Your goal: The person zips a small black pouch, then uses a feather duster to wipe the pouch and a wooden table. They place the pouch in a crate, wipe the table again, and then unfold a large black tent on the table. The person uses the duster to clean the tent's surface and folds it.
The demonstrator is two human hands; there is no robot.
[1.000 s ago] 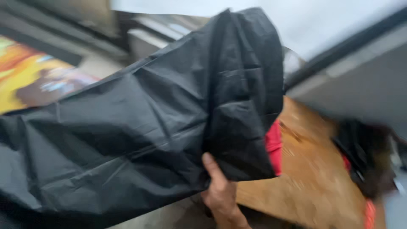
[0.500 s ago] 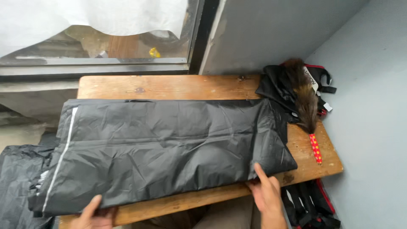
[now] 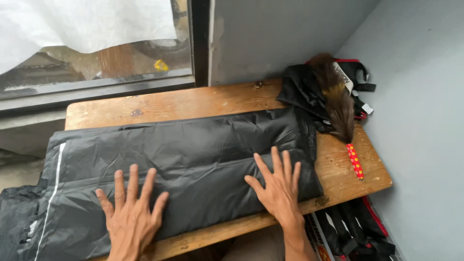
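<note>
Left hand (image 3: pixel 130 212) lies flat, palm down, fingers spread, pressed on the black garment (image 3: pixel 183 159) near its front edge; nothing gripped. Right hand (image 3: pixel 278 186) same: flat, fingers fanned, released, resting on the garment's right part, just short of its right end.

Garment is folded into 1 long band, laid lengthwise across the wooden bench (image 3: pixel 193 101), covering most of the front half. Its left end runs off the bench edge & hangs down at the lower left. A thin pale stripe (image 3: pixel 53 186) runs along the left part.

Bare wood shows behind the garment & at the right end. At the bench's far right corner sits a crumpled black bag w/ red trim (image 3: pixel 304 89), touching the wall. On it & partly on the wood lies a feather duster (image 3: pixel 338 104), brown fluffy head toward the wall, red dotted handle (image 3: pixel 355 159) pointing to the front edge, just beside the garment's right end but apart from it.

Under the bench at right: black & red straps (image 3: pixel 357 232). Behind the bench, a window (image 3: pixel 96 58) w/ white sheet over its upper part; grey wall at right.
</note>
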